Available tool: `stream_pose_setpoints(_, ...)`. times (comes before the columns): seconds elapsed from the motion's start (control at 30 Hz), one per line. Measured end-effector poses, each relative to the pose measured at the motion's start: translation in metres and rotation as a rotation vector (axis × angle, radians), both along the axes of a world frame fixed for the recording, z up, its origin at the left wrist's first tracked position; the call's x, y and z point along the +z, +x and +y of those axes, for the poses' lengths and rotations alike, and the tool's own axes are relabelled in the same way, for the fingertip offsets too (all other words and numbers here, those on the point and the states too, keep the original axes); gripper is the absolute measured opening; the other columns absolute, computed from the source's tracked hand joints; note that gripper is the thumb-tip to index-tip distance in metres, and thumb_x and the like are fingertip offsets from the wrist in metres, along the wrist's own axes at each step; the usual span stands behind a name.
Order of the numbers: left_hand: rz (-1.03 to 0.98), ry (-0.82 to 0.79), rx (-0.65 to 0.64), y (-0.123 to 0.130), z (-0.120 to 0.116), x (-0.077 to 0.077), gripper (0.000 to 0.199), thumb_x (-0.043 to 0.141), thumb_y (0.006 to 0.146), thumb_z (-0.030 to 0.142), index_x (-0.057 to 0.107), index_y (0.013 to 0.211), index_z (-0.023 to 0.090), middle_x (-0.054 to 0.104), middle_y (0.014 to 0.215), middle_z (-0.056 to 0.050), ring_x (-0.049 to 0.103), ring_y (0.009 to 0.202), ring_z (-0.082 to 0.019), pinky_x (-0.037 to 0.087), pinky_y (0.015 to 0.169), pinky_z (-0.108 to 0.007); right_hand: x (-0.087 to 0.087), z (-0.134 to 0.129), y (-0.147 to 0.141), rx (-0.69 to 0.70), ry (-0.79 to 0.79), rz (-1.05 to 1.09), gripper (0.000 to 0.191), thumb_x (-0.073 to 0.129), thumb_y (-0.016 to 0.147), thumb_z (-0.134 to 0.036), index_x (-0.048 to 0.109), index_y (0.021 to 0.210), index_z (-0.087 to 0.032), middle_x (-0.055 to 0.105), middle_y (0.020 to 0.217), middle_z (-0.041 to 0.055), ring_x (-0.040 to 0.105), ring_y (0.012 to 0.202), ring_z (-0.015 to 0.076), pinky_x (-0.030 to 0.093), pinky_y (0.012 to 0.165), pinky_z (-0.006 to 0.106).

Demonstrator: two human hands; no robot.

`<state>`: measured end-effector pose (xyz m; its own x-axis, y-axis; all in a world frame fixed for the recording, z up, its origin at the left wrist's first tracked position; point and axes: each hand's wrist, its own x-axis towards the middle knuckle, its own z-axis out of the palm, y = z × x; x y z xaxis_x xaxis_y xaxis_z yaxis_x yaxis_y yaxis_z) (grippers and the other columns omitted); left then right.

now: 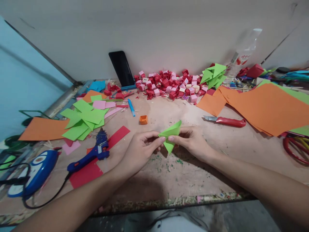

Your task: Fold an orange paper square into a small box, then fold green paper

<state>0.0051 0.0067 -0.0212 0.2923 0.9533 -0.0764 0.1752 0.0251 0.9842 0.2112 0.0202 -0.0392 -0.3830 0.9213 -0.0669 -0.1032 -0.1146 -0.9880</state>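
A folded piece of green paper [172,131] is held between both hands above the middle of the table. My left hand [147,143] pinches its left side, thumb in front and fingers behind. On the other side my right hand [189,140] grips it the same way, the two thumbs nearly touching. The paper has pointed corners, one up at the right and one down. Just beyond the hands, a small orange folded paper box [143,120] sits on the table. The fingertips behind the paper are partly hidden.
Left lie green paper pieces [84,116], a blue glue gun [93,151] with its cord, and red paper [87,174]. A red-handled cutter [225,121] and orange sheets [267,106] lie right. Along the wall are many small red and pink paper boxes [169,83], a phone [122,68] and a bottle [243,56].
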Motion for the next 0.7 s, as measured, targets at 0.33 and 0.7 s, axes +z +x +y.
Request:
stream_pose_setpoints(0.33, -0.012, 0.002, -0.026, 0.0, -0.0013, 0.0027, 0.018, 0.07, 0.096, 0.028, 0.077, 0.085, 0.016, 0.07, 0.073, 0.0, 0.063, 0.065, -0.011, 0.048, 0.062, -0.021, 0.0043, -0.0009, -0.0011, -0.002, 0.039, -0.057, 0.03, 0.087, 0.078, -0.047, 0.082, 0.082, -0.018, 0.074, 0.075, 0.0027, 0.061, 0.066, 0.0149, 0.053, 0.067, 0.03)
stream_pose_setpoints(0.7, -0.033, -0.004, -0.042, -0.0013, -0.0016, 0.0003, 0.02, 0.068, 0.098, 0.031, 0.075, 0.088, 0.015, 0.067, 0.074, 0.0, 0.062, 0.068, -0.011, 0.049, 0.062, -0.02, -0.0007, -0.0011, -0.0006, -0.012, -0.006, -0.022, 0.027, 0.088, 0.079, -0.041, 0.084, 0.089, -0.017, 0.079, 0.086, 0.0061, 0.065, 0.072, 0.0163, 0.052, 0.071, 0.03)
